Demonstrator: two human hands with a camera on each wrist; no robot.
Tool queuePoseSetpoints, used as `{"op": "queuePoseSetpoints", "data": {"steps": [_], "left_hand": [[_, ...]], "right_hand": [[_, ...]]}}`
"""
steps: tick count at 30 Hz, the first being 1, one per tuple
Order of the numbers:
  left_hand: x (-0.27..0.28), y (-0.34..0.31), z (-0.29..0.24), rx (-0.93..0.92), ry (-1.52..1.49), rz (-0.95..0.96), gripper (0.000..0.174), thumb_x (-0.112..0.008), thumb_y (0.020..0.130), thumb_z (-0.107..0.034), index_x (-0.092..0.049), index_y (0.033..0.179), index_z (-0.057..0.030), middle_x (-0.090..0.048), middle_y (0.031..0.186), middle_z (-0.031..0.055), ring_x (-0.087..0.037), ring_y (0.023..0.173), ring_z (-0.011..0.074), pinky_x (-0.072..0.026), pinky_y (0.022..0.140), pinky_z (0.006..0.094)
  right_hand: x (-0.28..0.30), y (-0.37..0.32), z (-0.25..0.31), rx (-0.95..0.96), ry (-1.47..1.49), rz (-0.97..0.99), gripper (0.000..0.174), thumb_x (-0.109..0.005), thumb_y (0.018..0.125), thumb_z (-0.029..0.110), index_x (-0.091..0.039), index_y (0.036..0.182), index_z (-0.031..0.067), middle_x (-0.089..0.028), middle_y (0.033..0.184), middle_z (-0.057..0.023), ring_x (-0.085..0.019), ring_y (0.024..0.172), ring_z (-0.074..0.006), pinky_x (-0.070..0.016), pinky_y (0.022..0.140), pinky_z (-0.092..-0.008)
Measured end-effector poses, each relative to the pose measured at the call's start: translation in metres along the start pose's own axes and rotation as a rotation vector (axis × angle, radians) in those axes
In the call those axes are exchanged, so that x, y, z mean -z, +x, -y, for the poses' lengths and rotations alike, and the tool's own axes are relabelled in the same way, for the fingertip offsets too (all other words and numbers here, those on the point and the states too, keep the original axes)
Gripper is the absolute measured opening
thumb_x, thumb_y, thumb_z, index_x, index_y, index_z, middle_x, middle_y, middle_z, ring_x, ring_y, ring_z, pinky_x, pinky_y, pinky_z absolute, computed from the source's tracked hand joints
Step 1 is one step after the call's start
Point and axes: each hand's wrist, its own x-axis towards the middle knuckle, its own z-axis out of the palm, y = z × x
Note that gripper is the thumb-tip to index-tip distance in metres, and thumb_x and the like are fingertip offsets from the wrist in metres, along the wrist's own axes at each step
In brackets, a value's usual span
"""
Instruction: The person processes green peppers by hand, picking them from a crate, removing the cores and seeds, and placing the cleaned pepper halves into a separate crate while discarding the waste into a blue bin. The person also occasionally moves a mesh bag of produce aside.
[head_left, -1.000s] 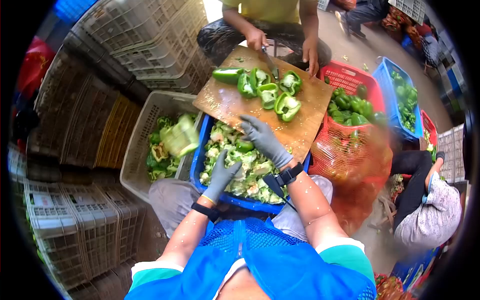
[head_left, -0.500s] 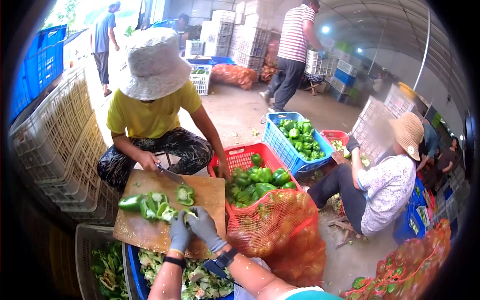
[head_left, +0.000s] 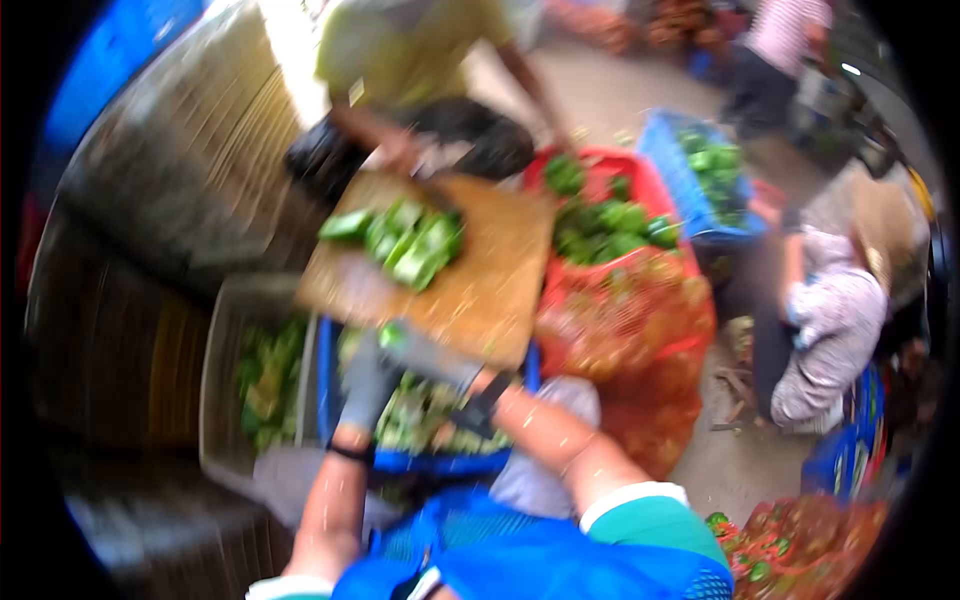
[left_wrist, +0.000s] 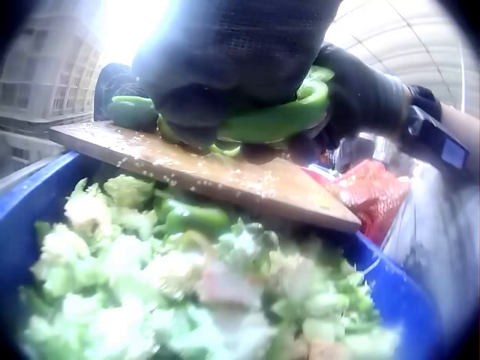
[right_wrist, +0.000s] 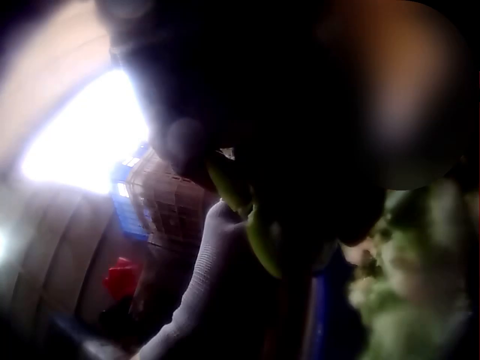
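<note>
Both hands wear grey gloves and meet over the front edge of the cutting board (head_left: 500, 260). Between them is a cut green bell pepper (left_wrist: 274, 124). My left hand (head_left: 368, 385) curls its fingers over it from one side, and my right hand (head_left: 440, 360) grips its other side. The right wrist view is dark, showing only slivers of the green bell pepper (right_wrist: 262, 240). Below the hands, a blue crate (left_wrist: 405, 292) is full of pale pepper cores and scraps (left_wrist: 150, 285). Several cut peppers (head_left: 420, 250) lie on the board.
A grey crate (head_left: 222, 380) with green pepper pieces stands at left. On the right are a red crate (head_left: 675, 195) of peppers, a red mesh sack (head_left: 630, 340) and a blue crate (head_left: 665, 150). A person in yellow (head_left: 420, 50) sits across the board; another person (head_left: 835, 310) sits at right.
A pale green piece in the air over the grey crate is gone. The hands, apart at first, reached onto the board and came back together with a pepper. The head view rose, then tilted down again.
</note>
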Motion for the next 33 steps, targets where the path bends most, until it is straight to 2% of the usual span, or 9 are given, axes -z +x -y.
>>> {"op": "queuePoseSetpoints", "data": {"steps": [3, 7, 9, 13, 16, 20, 23, 25, 33], "left_hand": [[-0.012, -0.038, 0.038, 0.035, 0.075, 0.030, 0.044, -0.066, 0.079, -0.022, -0.049, 0.113, -0.0001, -0.064, 0.086, 0.0204, -0.063, 0.080, 0.0378, -0.0493, 0.068, 0.0443], [0.032, -0.070, 0.050, 0.454, -1.166, 0.131, 0.025, -0.055, 0.088, -0.023, -0.057, 0.103, -0.0029, -0.063, 0.079, 0.0076, -0.054, 0.051, 0.0085, -0.0384, 0.042, 0.0201], [0.028, -0.074, 0.065, 0.494, -1.495, -0.065, 0.027, -0.053, 0.089, -0.025, -0.055, 0.104, -0.0031, -0.064, 0.078, 0.0084, -0.053, 0.050, 0.0078, -0.0365, 0.039, 0.0198], [0.017, -0.081, 0.052, 0.532, -0.761, 0.273, 0.073, -0.068, 0.080, -0.037, -0.038, 0.133, 0.0040, -0.062, 0.108, 0.0185, -0.064, 0.081, 0.0200, -0.0520, 0.069, 0.0295], [-0.014, -0.056, 0.032, 0.030, -0.236, 0.186, 0.080, -0.073, 0.074, -0.040, -0.038, 0.136, -0.0028, -0.049, 0.129, 0.0227, -0.052, 0.115, 0.0328, -0.0422, 0.094, 0.0366], [-0.036, 0.025, 0.013, -0.111, -0.174, -0.027, 0.027, -0.065, 0.076, -0.016, -0.058, 0.100, -0.0059, -0.054, 0.121, 0.0166, -0.062, 0.077, 0.0350, -0.0500, 0.068, 0.0389], [-0.046, 0.102, 0.003, -0.487, -0.122, -0.225, 0.022, -0.056, 0.079, -0.006, -0.060, 0.101, -0.0048, -0.062, 0.100, 0.0210, -0.061, 0.087, 0.0353, -0.0498, 0.072, 0.0405], [-0.078, 0.161, 0.034, -0.193, -0.151, -0.004, 0.033, -0.046, 0.086, -0.005, -0.055, 0.118, -0.0018, -0.057, 0.117, 0.0179, -0.055, 0.106, 0.0308, -0.0436, 0.092, 0.0377], [-0.061, 0.148, 0.029, -0.042, 0.178, -0.079, 0.038, -0.070, 0.067, -0.018, -0.061, 0.104, -0.0123, -0.056, 0.102, 0.0205, -0.058, 0.087, 0.0406, -0.0488, 0.073, 0.0438]], "right_hand": [[-0.001, -0.017, 0.031, -0.310, 0.194, 0.167, 0.043, -0.063, 0.081, 0.027, -0.053, 0.113, -0.0001, -0.061, 0.098, -0.0092, -0.055, 0.088, -0.0154, -0.0466, 0.080, -0.0295], [0.023, -0.014, 0.032, -0.342, 0.222, 0.362, 0.046, -0.064, 0.079, 0.024, -0.052, 0.115, -0.0016, -0.060, 0.100, -0.0094, -0.055, 0.089, -0.0138, -0.0455, 0.081, -0.0263], [0.033, -0.006, 0.025, -0.358, 0.372, 0.158, 0.040, -0.062, 0.082, 0.019, -0.051, 0.115, -0.0018, -0.060, 0.099, -0.0091, -0.057, 0.088, -0.0143, -0.0480, 0.079, -0.0266], [0.022, 0.023, 0.008, -0.373, 0.770, -0.588, 0.036, -0.054, 0.091, 0.022, -0.041, 0.120, 0.0053, -0.056, 0.107, -0.0102, -0.061, 0.091, -0.0212, -0.0528, 0.079, -0.0370], [0.013, 0.011, 0.046, -0.219, 0.950, -0.060, 0.054, -0.053, 0.093, 0.025, -0.027, 0.139, 0.0120, -0.051, 0.121, -0.0094, -0.052, 0.110, -0.0233, -0.0454, 0.091, -0.0412], [0.019, 0.019, 0.019, -0.121, 0.508, -0.280, 0.037, -0.056, 0.091, 0.025, -0.045, 0.117, 0.0007, -0.055, 0.108, -0.0117, -0.055, 0.099, -0.0201, -0.0493, 0.082, -0.0347], [0.051, 0.027, 0.017, -0.041, 0.196, -0.513, 0.033, -0.053, 0.091, 0.027, -0.050, 0.111, 0.0011, -0.057, 0.106, -0.0159, -0.057, 0.097, -0.0258, -0.0484, 0.081, -0.0371], [0.061, 0.029, 0.015, -0.017, 0.116, -0.584, 0.031, -0.051, 0.091, 0.029, -0.054, 0.106, 0.0014, -0.059, 0.104, -0.0186, -0.058, 0.096, -0.0296, -0.0477, 0.080, -0.0388], [0.060, 0.020, 0.020, -0.325, -0.265, -0.534, 0.048, -0.053, 0.088, 0.039, -0.049, 0.122, 0.0048, -0.055, 0.118, -0.0212, -0.057, 0.103, -0.0355, -0.0449, 0.088, -0.0429]]}}
